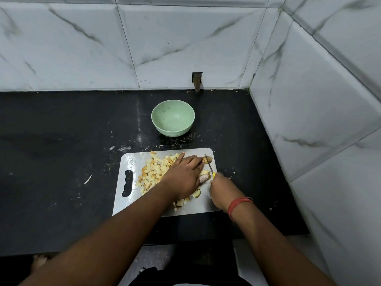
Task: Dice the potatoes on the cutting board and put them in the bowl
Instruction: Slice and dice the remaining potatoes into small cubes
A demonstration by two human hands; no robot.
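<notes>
Still dicing: left hand (183,176) pins potato strips (206,159) flat-fingered, right hand (219,187) apparently clenches knife (209,165); next, finish, fill empty bowl (173,117).

The left hand (184,176) covers most of the potato (206,159) being cut and part of the diced pile (153,172). The right hand (221,189) hides nearly all of the knife's yellow handle (214,175). Both arms run off the frame's lower edge.

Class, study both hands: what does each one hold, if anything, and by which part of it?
The right hand grips a small yellow-handled knife by its handle. The left hand holds down a brown-skinned potato piece from above on the metal cutting board.
</notes>
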